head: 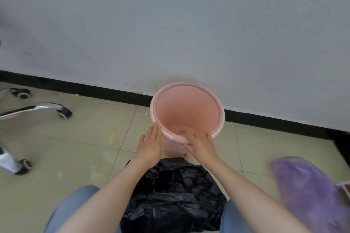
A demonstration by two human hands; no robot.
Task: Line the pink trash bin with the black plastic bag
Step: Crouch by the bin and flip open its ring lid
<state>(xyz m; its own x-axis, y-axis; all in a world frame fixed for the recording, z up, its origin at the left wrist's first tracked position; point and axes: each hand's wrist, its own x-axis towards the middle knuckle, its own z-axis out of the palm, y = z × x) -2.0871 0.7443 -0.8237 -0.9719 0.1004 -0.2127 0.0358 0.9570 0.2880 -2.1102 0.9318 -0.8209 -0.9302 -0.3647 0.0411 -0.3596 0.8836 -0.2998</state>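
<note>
The pink trash bin stands on the tiled floor against the wall, tilted toward me, with no bag inside and some dirt at its bottom. My left hand lies flat against the bin's left outer side, fingers together. My right hand grips the near rim, fingers curled over its edge. The black plastic bag lies crumpled on the floor between my knees, just in front of the bin, with neither hand on it.
An office chair's chrome base with castors stands at the left. A purple plastic bag lies at the right beside a box corner. A black skirting board runs along the wall behind the bin.
</note>
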